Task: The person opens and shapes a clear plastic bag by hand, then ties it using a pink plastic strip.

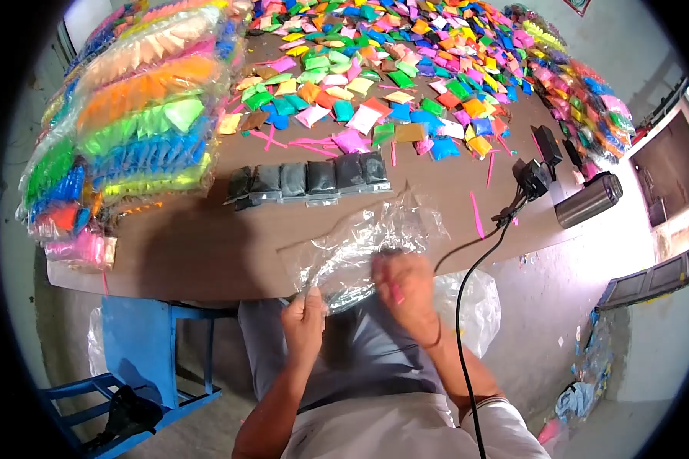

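Observation:
A clear plastic bag (360,245) lies over the table's front edge, crinkled and shiny. My left hand (305,321) pinches its lower left edge between thumb and fingers. At the bag's right side is my right hand (406,291), its fingers curled and blurred by motion; a bit of pink shows at them, too unclear to name. Beyond the bag, a row of small dark packets (308,179) rests on the table (184,264).
Many small coloured packets (360,118) cover the back of the table. Large clear bags of coloured packets (145,99) are piled at the left. A metal flask (589,201), black adapter (533,180) and cable (459,321) are at the right. A blue stool (138,336) stands lower left.

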{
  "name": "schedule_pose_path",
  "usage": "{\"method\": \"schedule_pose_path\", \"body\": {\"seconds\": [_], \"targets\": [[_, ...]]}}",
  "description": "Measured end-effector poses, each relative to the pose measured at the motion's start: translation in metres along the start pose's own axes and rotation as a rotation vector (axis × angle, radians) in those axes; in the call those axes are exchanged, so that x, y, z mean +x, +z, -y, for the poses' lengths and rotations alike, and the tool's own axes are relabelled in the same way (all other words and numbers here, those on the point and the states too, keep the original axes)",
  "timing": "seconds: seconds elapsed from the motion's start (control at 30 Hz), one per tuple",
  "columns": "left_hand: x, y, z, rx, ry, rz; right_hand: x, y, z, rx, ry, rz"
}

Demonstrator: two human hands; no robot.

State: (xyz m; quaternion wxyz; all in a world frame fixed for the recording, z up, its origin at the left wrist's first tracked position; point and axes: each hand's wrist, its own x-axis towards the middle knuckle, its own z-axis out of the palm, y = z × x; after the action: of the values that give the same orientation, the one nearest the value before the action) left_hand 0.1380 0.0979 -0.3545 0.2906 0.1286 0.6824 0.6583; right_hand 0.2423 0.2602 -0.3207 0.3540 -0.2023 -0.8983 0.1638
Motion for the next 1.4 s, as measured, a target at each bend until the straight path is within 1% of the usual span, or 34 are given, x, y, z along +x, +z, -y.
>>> {"method": "schedule_pose_path", "body": {"seconds": [0.03, 0.07, 0.13, 0.2, 0.23, 0.27, 0.33, 0.37, 0.4, 0.47, 0.53, 0.57, 0.6, 0.67, 0.7, 0.73, 0.8, 0.83, 0.87, 0.93, 1.0, 1.03, 1.07, 1.13, 1.17, 1.2, 1.27, 1.3, 1.33, 1.4], "targets": [[0.001, -0.001, 0.001, -0.017, 0.006, 0.018, -0.001, -0.003, -0.014, -0.110, 0.062, -0.137], [0.002, -0.001, 0.000, -0.020, 0.013, 0.019, 0.004, -0.007, -0.032, -0.192, 0.095, -0.162], [0.001, 0.002, 0.000, 0.003, 0.030, 0.017, 0.008, -0.017, -0.024, -0.094, 0.123, -0.105], [0.002, 0.003, 0.001, -0.025, 0.025, 0.018, -0.009, 0.000, -0.016, 0.034, -0.005, -0.029], [0.002, 0.002, 0.002, -0.046, 0.011, 0.014, -0.007, -0.003, 0.008, -0.031, -0.039, -0.022], [0.002, 0.001, 0.004, -0.044, 0.006, 0.012, -0.014, 0.001, 0.010, -0.010, -0.002, 0.002], [0.000, -0.001, 0.006, -0.029, 0.028, 0.002, -0.013, -0.009, -0.009, -0.013, 0.007, 0.012], [0.000, -0.001, 0.003, -0.029, 0.034, 0.004, -0.009, -0.008, -0.023, -0.142, 0.067, -0.135], [0.000, 0.000, -0.001, -0.019, 0.030, 0.007, -0.002, -0.015, -0.028, -0.158, 0.158, -0.132], [0.000, 0.002, -0.003, -0.011, 0.026, 0.013, -0.001, -0.022, -0.018, 0.056, 0.168, -0.106], [0.001, 0.002, -0.002, -0.016, 0.017, -0.001, -0.012, -0.006, 0.005, 0.119, -0.069, -0.095], [0.001, 0.002, 0.000, -0.012, 0.012, -0.002, -0.016, -0.004, 0.017, -0.026, -0.037, 0.012], [0.000, 0.001, 0.001, -0.013, 0.004, -0.007, -0.018, -0.004, 0.009, -0.024, -0.032, 0.014], [-0.002, -0.001, 0.003, -0.011, -0.002, -0.007, -0.014, -0.011, -0.017, -0.024, 0.045, -0.016], [-0.001, -0.002, 0.005, 0.006, 0.019, 0.003, -0.007, -0.017, -0.023, -0.158, 0.136, -0.094], [-0.002, -0.002, 0.007, 0.022, 0.038, 0.012, -0.005, -0.019, -0.019, -0.161, 0.133, -0.097], [0.000, 0.000, 0.007, 0.003, 0.023, -0.004, -0.001, -0.019, -0.009, 0.159, 0.096, -0.100], [0.002, 0.002, 0.008, -0.014, 0.003, -0.028, -0.004, -0.010, 0.002, 0.292, 0.065, -0.045], [0.002, 0.001, 0.007, -0.014, -0.001, -0.030, -0.011, -0.009, 0.015, 0.037, -0.014, 0.014], [-0.001, 0.000, 0.003, 0.006, -0.007, -0.023, -0.018, 0.002, 0.004, 0.018, 0.006, -0.048], [-0.003, -0.002, 0.005, 0.022, -0.010, -0.017, -0.006, -0.012, -0.021, -0.096, 0.094, -0.066], [-0.003, -0.002, 0.005, 0.032, -0.007, -0.012, 0.000, -0.014, -0.026, -0.124, 0.169, -0.144], [-0.003, -0.001, 0.005, 0.031, -0.002, -0.010, -0.003, -0.013, -0.026, -0.126, 0.166, -0.148], [0.001, 0.001, 0.006, -0.005, -0.020, -0.032, -0.014, -0.008, -0.022, 0.147, 0.119, 0.040], [0.002, 0.001, 0.008, -0.007, -0.023, -0.036, -0.021, 0.002, -0.011, 0.253, 0.121, 0.048], [0.002, 0.000, 0.010, -0.007, -0.014, -0.036, -0.014, 0.003, 0.007, -0.033, 0.009, -0.036], [-0.002, -0.003, 0.013, 0.001, -0.014, -0.035, -0.016, 0.001, -0.014, 0.008, 0.105, 0.012], [-0.004, -0.003, 0.010, 0.011, -0.008, -0.015, -0.006, -0.006, -0.020, -0.144, 0.091, -0.061], [-0.003, -0.001, 0.007, 0.014, 0.005, 0.002, 0.000, -0.008, -0.021, -0.147, 0.083, -0.068], [0.000, 0.000, 0.008, -0.005, 0.005, -0.003, 0.006, -0.012, -0.020, -0.202, 0.139, -0.152]]}}
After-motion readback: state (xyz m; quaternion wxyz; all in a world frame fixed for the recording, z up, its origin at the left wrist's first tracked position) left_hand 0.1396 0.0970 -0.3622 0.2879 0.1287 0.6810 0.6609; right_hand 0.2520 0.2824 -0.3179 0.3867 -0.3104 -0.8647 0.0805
